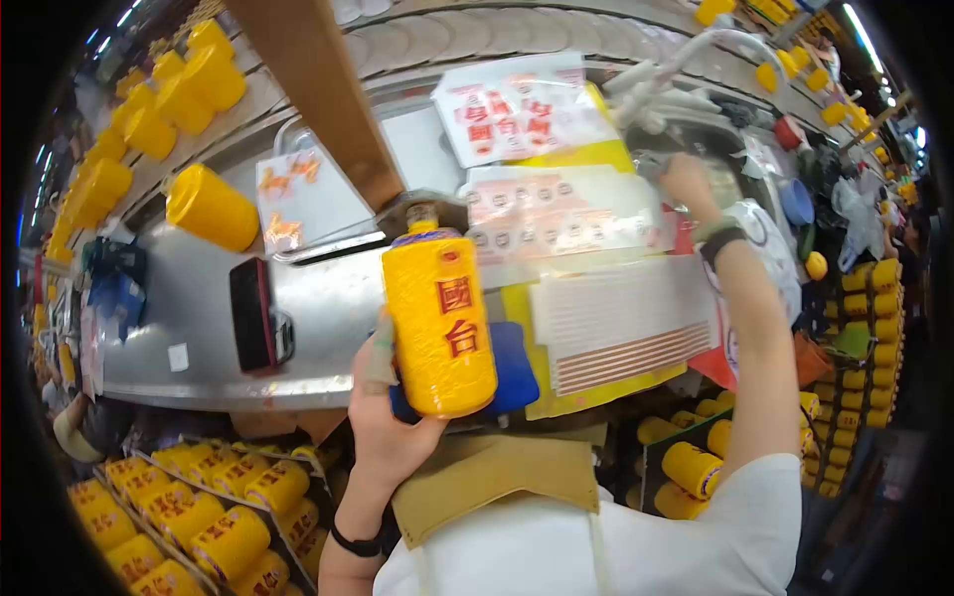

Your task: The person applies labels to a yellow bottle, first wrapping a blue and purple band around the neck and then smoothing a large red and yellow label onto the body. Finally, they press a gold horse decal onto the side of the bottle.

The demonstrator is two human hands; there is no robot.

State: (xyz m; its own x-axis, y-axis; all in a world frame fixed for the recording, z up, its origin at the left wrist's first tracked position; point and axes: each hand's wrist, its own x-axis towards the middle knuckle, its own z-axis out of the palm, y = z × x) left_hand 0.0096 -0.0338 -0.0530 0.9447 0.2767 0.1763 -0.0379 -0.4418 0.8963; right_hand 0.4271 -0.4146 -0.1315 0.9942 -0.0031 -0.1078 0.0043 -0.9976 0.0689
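Observation:
My left hand (390,435) is wrapped round the lower left side of a yellow bottle (437,328). The bottle stands upright with red characters on its front and a brown neck at the top. Its wrist wears a black band. My right hand (688,184) reaches forward to the rim of a metal sink (730,164), and its fingers are too blurred to read. Below that hand lie label sheets: one with red characters (517,114), one with small round prints (556,214) and one with brown stripes (631,333).
A phone (254,316) and a yellow container (212,207) lie on the steel counter (189,318). A wooden post (323,84) slants over it. Crates of yellow bottles (234,541) stand at lower left; more (693,467) are at lower right. A conveyor (417,40) runs behind.

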